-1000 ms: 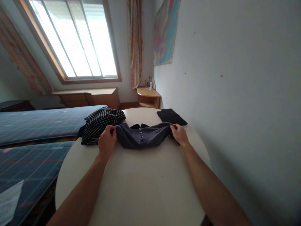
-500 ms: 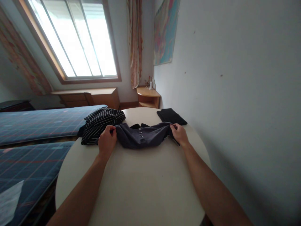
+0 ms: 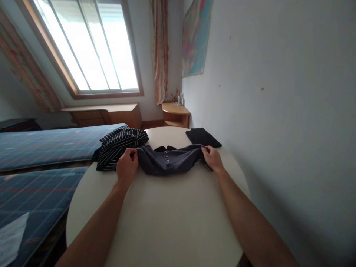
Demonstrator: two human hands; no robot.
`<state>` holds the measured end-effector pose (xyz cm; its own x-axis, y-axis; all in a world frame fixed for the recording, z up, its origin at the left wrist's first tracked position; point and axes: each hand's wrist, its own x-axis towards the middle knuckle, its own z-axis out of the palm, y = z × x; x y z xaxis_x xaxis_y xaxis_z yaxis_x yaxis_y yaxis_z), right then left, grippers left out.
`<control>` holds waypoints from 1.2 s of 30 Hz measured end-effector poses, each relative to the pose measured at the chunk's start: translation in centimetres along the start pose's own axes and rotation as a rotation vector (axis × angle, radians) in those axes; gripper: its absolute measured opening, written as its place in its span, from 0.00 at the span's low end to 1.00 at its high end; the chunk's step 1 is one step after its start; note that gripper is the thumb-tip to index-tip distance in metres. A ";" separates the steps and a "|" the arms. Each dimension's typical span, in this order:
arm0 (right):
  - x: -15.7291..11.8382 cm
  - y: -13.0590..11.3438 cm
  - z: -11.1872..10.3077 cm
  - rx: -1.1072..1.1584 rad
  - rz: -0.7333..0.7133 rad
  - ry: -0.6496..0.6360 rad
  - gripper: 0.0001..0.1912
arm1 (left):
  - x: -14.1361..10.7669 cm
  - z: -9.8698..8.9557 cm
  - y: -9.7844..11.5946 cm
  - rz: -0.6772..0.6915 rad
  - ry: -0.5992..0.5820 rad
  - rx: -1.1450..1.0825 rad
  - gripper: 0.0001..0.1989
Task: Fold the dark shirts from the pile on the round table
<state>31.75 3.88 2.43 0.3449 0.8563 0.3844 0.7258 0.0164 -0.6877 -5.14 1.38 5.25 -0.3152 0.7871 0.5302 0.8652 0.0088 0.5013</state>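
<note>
Grey and creased, the shirt (image 3: pixel 158 167) sags in soft folds at the centre of the frame, with a black collar (image 3: pixel 160 149) and small ringed buttons (image 3: pixel 166 156). The left hand (image 3: pixel 127 167) and right hand (image 3: pixel 213 158) pinch its ends. Rumpled striped cloth (image 3: pixel 119 144) lies centre-left on the smooth round table (image 3: pixel 172 218).

Both of my remote worker's forearms are showing bare along their visible length: the left forearm (image 3: pixel 96 222) and the right forearm (image 3: pixel 244 218) are each looking smooth and plain, broadening toward the lower edge and tapering evenly into slimmer wrists (image 3: pixel 120 185). The hands are showing bare as well. I am seeing the left hand (image 3: pixel 127 167) presenting a rounded back, and the right hand (image 3: pixel 214 159) looking similarly compact. Some fingers (image 3: pixel 129 151) are partly hiding from me. The picture's edge is cropping both arms, so anything worn higher up is lying outside my view.
</note>
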 end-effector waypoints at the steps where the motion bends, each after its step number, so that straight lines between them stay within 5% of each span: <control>1: 0.0 0.0 0.0 0.003 0.002 0.000 0.17 | 0.0 0.0 0.0 0.003 0.004 -0.003 0.05; 10: 0.4 0.2 0.2 0.254 0.012 0.119 0.14 | 0.7 0.2 -0.9 0.011 0.037 -0.133 0.06; 17: 1.6 1.4 0.1 0.611 0.168 0.323 0.23 | 1.5 -0.3 -1.2 -0.063 0.170 -0.365 0.08; 21: 1.7 1.3 0.4 0.697 0.076 0.261 0.29 | 1.5 -0.1 -1.1 -0.045 0.213 -0.403 0.12; 27: 0.8 1.4 1.6 0.423 -0.235 0.052 0.35 | 1.3 1.6 -1.5 0.114 -0.039 -0.415 0.18; 36: 1.0 3.5 2.4 0.147 -0.231 0.022 0.31 | 0.4 3.9 -3.3 -0.077 -0.346 -0.304 0.29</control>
<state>33.21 6.08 -1.09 0.1939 0.8099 0.5536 0.6933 0.2862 -0.6614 -6.58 4.04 1.15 -0.1806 0.9512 0.2502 0.6748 -0.0653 0.7351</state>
